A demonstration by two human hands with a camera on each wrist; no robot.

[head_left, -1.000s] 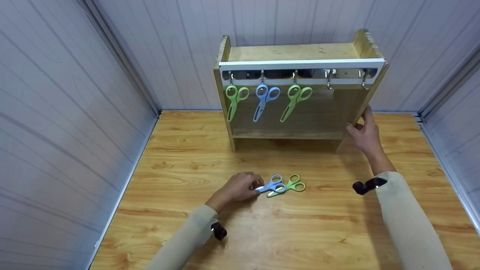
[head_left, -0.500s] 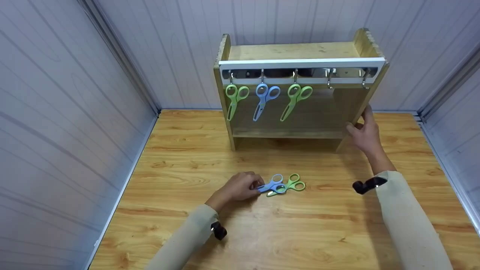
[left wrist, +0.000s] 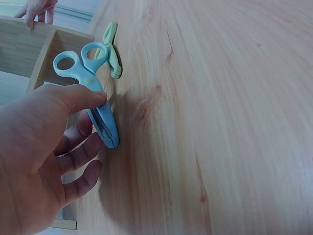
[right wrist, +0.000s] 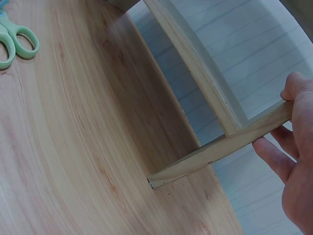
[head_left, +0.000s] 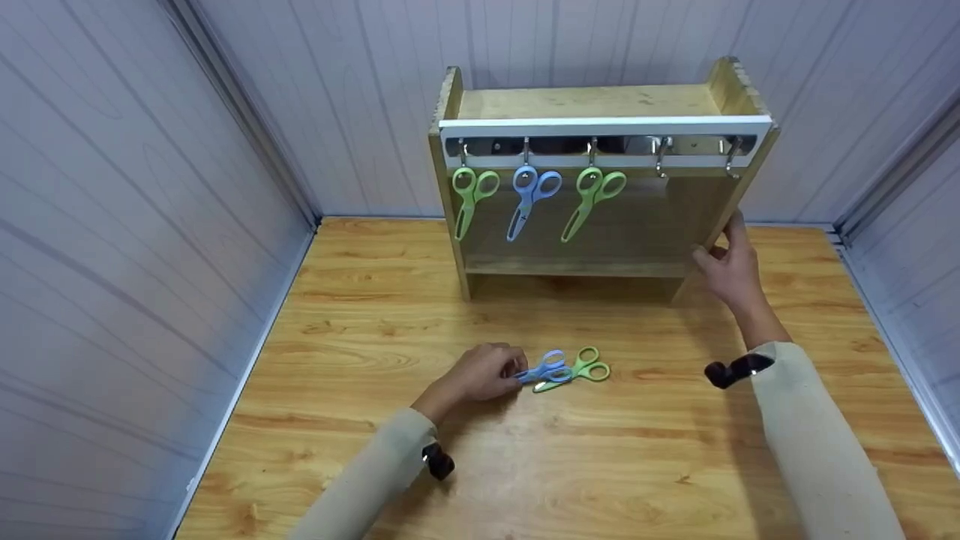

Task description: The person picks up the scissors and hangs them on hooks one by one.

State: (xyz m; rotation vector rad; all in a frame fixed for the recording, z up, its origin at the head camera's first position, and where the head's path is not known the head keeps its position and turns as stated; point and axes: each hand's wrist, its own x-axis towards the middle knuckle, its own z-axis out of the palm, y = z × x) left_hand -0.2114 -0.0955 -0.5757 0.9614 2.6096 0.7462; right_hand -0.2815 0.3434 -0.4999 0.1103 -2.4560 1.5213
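My left hand [head_left: 486,373] pinches the blade end of a pair of blue scissors [left wrist: 87,78] between thumb and fingers, handles pointing away from the palm. Just beyond lies a pair of green scissors [head_left: 589,367] on the table, partly covered by the blue pair in the head view. My right hand [head_left: 732,270] grips the right side panel of a wooden rack [right wrist: 215,149], its thumb on one side of the board and fingers on the other. From the rack's left hooks hang green scissors [head_left: 466,202], blue scissors [head_left: 525,201] and another green pair [head_left: 589,201].
Two bare hooks [head_left: 659,159] are at the right end of the rack's white hook rail [head_left: 555,129]. Pale panelled walls [head_left: 382,97] enclose the wooden table [head_left: 360,315] at the back and sides. The rack stands near the back wall.
The blue scissors in my left hand have tilted slightly, their handles shifting a little. My right hand stays on the rack, and the hanging scissors have not moved.
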